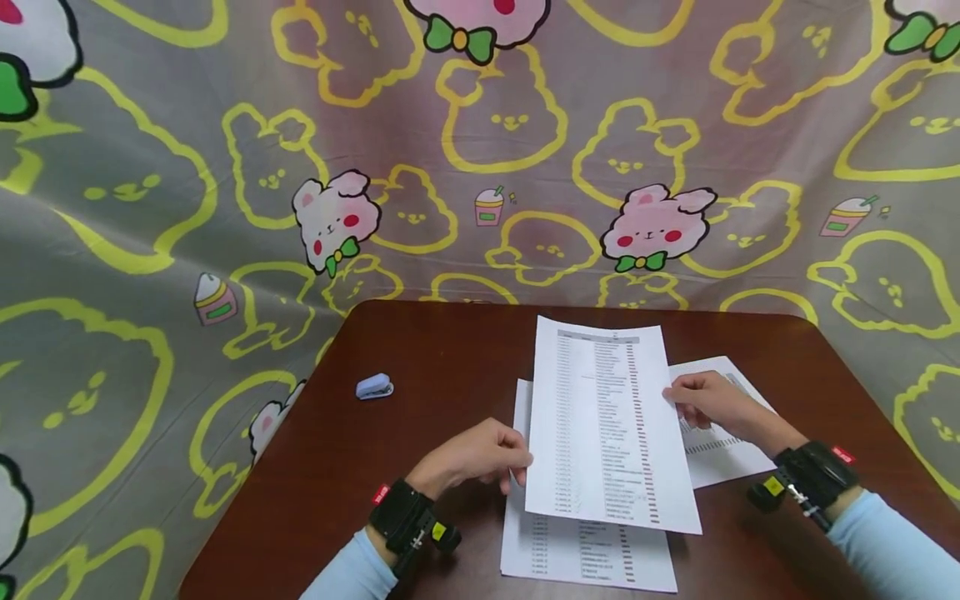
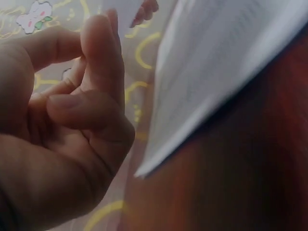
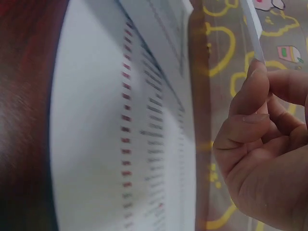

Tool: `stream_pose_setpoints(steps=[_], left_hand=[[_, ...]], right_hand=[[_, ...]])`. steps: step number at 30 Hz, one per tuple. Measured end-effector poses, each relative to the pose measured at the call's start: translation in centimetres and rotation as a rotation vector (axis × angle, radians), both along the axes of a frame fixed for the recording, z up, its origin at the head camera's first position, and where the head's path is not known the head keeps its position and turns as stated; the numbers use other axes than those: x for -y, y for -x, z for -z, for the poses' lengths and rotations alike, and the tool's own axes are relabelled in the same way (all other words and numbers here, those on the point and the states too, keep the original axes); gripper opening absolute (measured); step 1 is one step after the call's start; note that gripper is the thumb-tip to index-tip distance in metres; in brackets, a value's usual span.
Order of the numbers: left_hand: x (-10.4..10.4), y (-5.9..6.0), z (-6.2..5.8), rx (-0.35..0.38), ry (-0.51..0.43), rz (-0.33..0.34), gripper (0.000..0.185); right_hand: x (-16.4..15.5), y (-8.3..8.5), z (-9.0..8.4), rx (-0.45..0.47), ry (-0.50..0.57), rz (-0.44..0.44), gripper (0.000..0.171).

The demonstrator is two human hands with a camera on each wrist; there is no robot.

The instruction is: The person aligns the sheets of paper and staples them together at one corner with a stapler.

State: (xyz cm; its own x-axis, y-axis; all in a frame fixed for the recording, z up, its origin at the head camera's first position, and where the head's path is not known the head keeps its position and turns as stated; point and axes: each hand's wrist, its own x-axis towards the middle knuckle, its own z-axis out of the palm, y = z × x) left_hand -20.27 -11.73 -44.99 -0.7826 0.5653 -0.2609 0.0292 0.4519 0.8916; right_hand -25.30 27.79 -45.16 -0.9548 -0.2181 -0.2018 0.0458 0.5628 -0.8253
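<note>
A printed sheet (image 1: 607,417) with a list and red marks is held just above a dark brown table (image 1: 420,350). My left hand (image 1: 517,467) pinches its left edge low down with curled fingers. At the right edge my right hand (image 1: 675,398) pinches the paper between thumb and fingers. The right wrist view shows that hand (image 3: 260,144) gripping the thin edge of the sheet (image 3: 252,29), with printed paper (image 3: 120,144) below. In the left wrist view my left hand (image 2: 82,96) is curled, thumb against fingers, beside a blurred sheet (image 2: 216,72).
A second printed sheet (image 1: 585,554) lies on the table under the held one, near the front edge. Another sheet (image 1: 720,462) lies under my right hand. A small blue stapler (image 1: 374,387) sits at the table's left. A cartoon-print cloth (image 1: 480,167) hangs behind.
</note>
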Motion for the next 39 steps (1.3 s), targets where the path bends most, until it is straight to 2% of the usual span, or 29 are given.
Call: stream_pose_setpoints(steps=[7,16,26,30,35,39], left_hand=[[1.7,-0.4,1.4,0.107,0.003,0.057,0.016],[3.2,-0.3,2.7,0.225,0.0,0.166,0.016],[3.1,-0.6,3.7,0.268,0.049,0.18,0.017],[2.6,-0.9,3.9,0.259,0.088,0.175,0.017],[2.1,-1.4,3.7,0.242,0.142,0.16,0.019],[2.2,-1.5,3.3,0.229,0.165,0.149,0.022]], right_hand=[[1.4,-0.2,1.5,0.061,0.013,-0.041,0.035],[2.7,-0.6,2.9,0.143,0.007,-0.075,0.028],[2.9,-1.0,3.0,0.162,-0.039,-0.182,0.029],[2.9,-1.0,3.3,0.149,-0.053,-0.202,0.03],[3.3,-1.2,3.6,0.134,-0.078,-0.214,0.031],[3.7,-1.4,3.6,0.111,-0.126,-0.183,0.029]])
